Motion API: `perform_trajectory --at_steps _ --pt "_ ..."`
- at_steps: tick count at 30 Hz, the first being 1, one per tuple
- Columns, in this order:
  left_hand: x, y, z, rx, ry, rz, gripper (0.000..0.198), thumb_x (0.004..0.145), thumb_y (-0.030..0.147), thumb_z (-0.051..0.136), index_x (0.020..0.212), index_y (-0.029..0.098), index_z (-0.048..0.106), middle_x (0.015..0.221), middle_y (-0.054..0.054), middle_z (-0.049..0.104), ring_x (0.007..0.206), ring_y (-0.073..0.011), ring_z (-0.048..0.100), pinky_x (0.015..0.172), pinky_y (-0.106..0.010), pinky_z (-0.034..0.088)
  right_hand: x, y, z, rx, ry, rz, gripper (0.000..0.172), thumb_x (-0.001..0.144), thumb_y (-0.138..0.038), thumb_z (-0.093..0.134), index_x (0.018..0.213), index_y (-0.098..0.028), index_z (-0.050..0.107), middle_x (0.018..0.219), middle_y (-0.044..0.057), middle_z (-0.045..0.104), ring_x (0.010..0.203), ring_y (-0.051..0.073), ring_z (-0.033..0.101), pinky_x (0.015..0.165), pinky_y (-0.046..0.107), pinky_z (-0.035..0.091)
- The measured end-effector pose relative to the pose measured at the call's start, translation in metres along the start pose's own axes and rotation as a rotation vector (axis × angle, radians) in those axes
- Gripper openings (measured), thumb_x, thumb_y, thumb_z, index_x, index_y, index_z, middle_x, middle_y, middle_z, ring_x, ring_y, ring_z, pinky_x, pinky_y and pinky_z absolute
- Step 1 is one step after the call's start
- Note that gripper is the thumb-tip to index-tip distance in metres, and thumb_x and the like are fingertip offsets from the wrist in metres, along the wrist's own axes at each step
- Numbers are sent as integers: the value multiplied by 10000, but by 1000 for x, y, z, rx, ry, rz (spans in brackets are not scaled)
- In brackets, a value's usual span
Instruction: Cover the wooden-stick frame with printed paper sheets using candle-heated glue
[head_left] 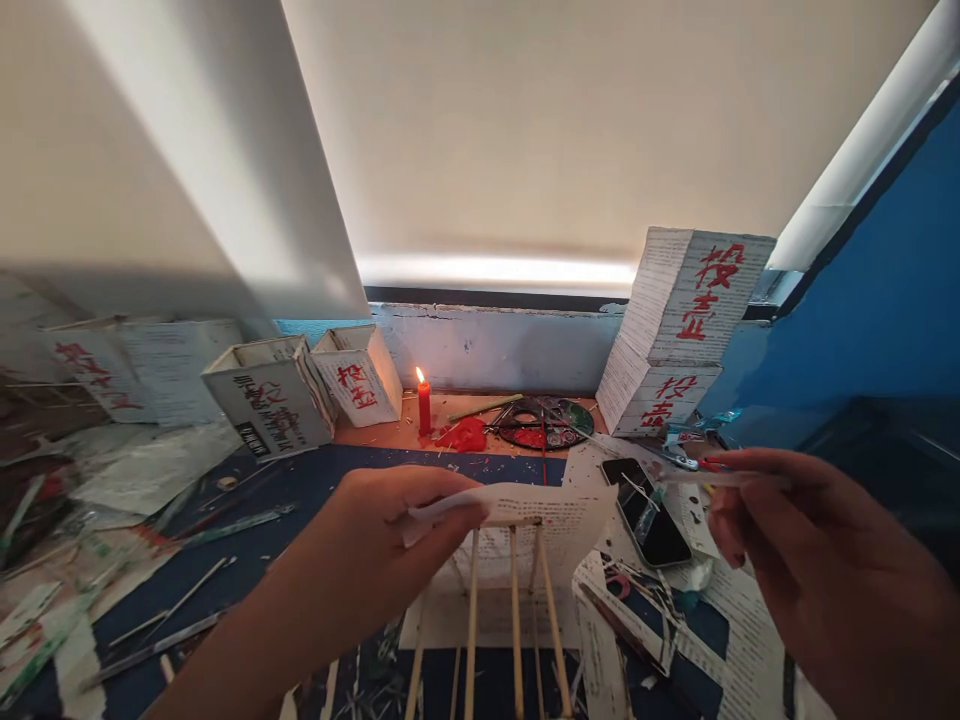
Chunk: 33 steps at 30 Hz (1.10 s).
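Observation:
My left hand [420,520] pinches a sheet of printed paper [562,510] between thumb and fingers. The sheet lies along the top of a frame of thin wooden sticks [514,610], which stands below that hand, its lower end cut off by the view. Off to the right, my right hand [795,550] is closed on a thin whitish strip [720,480], apart from the frame; its exact kind is unclear. Just behind those fingers lies a tool with red handles [709,464], partly hidden. A phone [646,512] rests between the frame and my right hand.
A lit red candle [424,405] stands at the back beside a paint-smeared palette [544,424]. Paper-covered boxes with red characters stand left [274,395] and stacked right [675,330]. Sticks, paper scraps and strips litter the dark blue table surface [315,495].

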<state>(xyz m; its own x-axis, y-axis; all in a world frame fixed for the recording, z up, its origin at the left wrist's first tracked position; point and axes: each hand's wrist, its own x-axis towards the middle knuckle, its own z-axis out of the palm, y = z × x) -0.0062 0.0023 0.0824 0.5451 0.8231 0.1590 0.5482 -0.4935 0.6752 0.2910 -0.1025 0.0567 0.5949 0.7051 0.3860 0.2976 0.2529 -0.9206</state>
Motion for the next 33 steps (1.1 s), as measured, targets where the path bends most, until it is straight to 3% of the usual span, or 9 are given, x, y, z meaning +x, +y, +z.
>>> perform_trajectory --at_steps 3,6,11,16,20,26,33 --pt "0 3 0 29 -71 6 275 970 420 549 830 258 721 715 55 699 637 -110 603 578 -216 435 25 -10 22 10 -121 -32 180 854 -376 746 993 -268 710 774 17 696 631 136 622 521 204 527" --pt "-1 8 0 22 -70 16 279 986 385 520 833 255 714 730 53 694 639 -111 585 587 -223 422 55 -14 60 36 -367 -100 119 913 -332 679 984 -238 689 747 21 713 596 125 600 524 223 511" --pt "-4 12 3 45 -46 65 245 983 289 512 816 259 690 763 66 713 659 -113 596 599 -229 409 101 15 139 17 -666 -165 121 939 -337 607 972 -239 545 851 46 767 588 133 620 489 245 471" --pt "-5 9 6 101 12 94 234 981 258 497 899 271 716 798 45 743 691 -137 656 651 -250 442 126 56 213 -150 -700 -290 160 842 -358 701 845 -206 654 705 33 703 613 164 620 556 289 474" --pt "-5 7 5 94 30 97 245 975 248 500 929 258 741 768 17 740 672 -149 673 642 -248 471 133 73 257 -199 -723 -332 126 831 -313 694 868 -194 707 698 33 699 606 163 614 582 301 465" --pt "-5 1 2 97 39 114 246 971 245 499 914 242 738 780 0 745 701 -161 692 670 -255 502 130 89 295 -207 -768 -351 124 885 -285 661 907 -166 688 695 2 670 578 127 585 548 265 450" --pt "-3 -1 3 109 15 124 220 953 243 516 905 248 731 789 -2 750 722 -177 702 668 -266 513 129 101 310 -204 -791 -325 179 955 -328 632 960 -150 653 763 -16 662 565 98 587 537 240 494"
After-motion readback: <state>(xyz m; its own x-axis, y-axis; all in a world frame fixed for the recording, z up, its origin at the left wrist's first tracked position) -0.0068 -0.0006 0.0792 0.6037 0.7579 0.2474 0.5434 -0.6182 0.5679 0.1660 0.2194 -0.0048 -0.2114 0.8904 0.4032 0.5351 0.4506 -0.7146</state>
